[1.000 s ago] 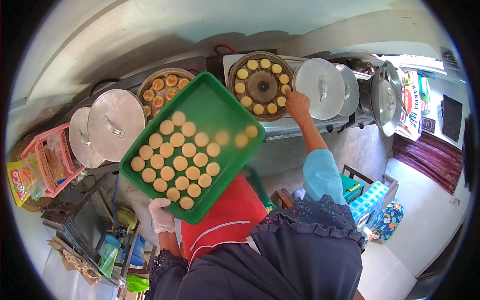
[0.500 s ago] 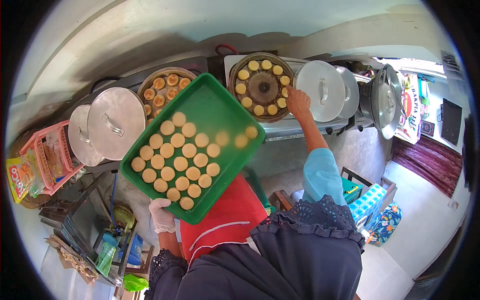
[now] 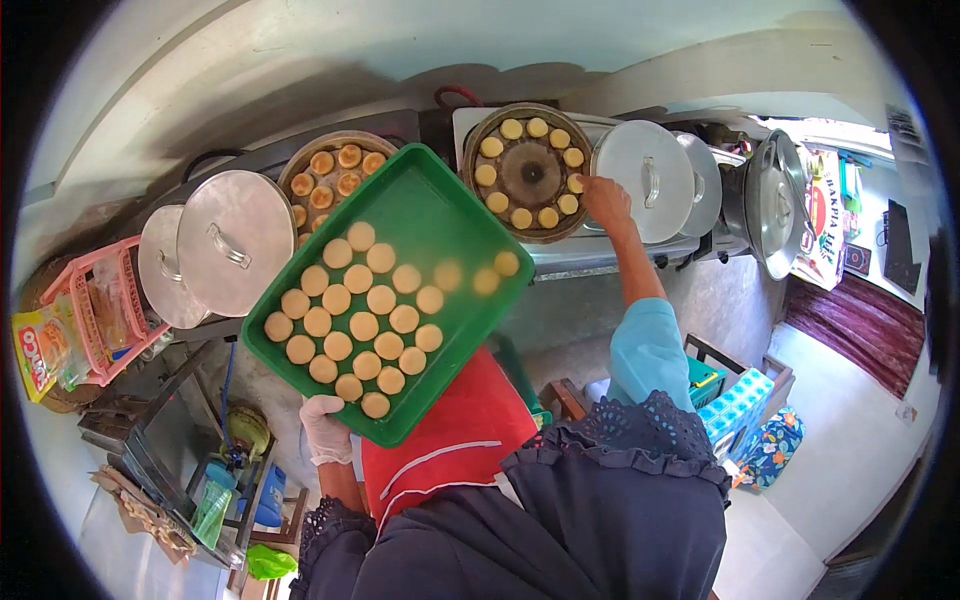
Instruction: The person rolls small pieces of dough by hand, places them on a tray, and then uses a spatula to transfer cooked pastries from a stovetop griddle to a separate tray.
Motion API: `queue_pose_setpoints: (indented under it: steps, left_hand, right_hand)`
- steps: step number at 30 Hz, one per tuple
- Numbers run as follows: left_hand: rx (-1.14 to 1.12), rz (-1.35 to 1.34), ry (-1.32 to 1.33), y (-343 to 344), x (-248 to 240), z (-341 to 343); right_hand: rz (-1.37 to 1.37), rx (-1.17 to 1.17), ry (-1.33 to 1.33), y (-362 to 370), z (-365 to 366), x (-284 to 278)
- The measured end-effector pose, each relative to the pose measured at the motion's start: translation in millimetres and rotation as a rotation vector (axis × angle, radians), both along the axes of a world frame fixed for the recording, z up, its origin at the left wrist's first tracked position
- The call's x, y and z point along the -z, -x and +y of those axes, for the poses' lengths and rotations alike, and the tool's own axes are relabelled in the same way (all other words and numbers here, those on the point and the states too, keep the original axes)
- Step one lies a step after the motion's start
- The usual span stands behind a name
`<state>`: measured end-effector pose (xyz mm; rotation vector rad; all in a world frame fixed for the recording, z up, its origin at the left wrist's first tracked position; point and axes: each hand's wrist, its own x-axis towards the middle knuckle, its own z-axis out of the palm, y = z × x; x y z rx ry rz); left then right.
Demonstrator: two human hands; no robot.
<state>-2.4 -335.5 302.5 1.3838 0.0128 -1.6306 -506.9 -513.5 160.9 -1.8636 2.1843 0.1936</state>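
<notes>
My gloved left hand (image 3: 325, 428) grips the near edge of a green tray (image 3: 455, 225) carrying several round pale dough cakes (image 3: 363, 325) in rows. The tray is held tilted above the stove. My bare right hand (image 3: 604, 200) reaches to the right rim of a round baking pan (image 3: 528, 172) ringed with several cakes, its fingertips on one cake at the pan's right side. A second round pan (image 3: 335, 172) with browner cakes lies behind the tray, partly hidden by it.
Metal lids (image 3: 235, 242) lie left of the pans and more lids (image 3: 650, 180) to the right, with a steel pot (image 3: 775, 200) beyond. A pink basket (image 3: 100, 310) with packets stands far left. Boxes and a patterned bag (image 3: 765, 450) are on the floor at right.
The right hand has shifted slightly along the right rim of the baking pan. The tray and left hand stay much as they were.
</notes>
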Motion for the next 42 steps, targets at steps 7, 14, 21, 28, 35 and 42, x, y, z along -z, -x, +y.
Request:
queue_pose_setpoints:
  steps: [7, 14, 21, 28, 35, 42]
  left_hand:
    - [0.033, 0.001, 0.019, -6.3, 9.9, 3.3]
    - [0.049, -0.040, 0.021, -2.3, 0.0, -1.3]
    - [0.018, -0.002, 0.004, -7.6, 8.6, 1.4]
    - [0.040, -0.026, 0.003, -7.1, 5.0, 1.5]
    - [0.023, 0.007, 0.005, -12.2, 14.0, 7.1]
    - [0.002, -0.006, -0.004, -10.2, 4.9, 6.2]
  right_hand:
    - [0.137, -0.016, -0.092, 1.7, 8.8, 5.6]
    - [0.080, -0.098, -0.114, -20.5, 22.0, -7.1]
    - [0.136, -0.074, -0.141, -13.0, 31.5, 4.8]
    - [0.018, -0.216, -0.116, -38.1, 38.2, -3.3]
    - [0.000, -0.189, -0.094, -45.6, 42.2, 0.6]
    - [0.010, -0.152, -0.112, -51.8, 42.0, -7.4]
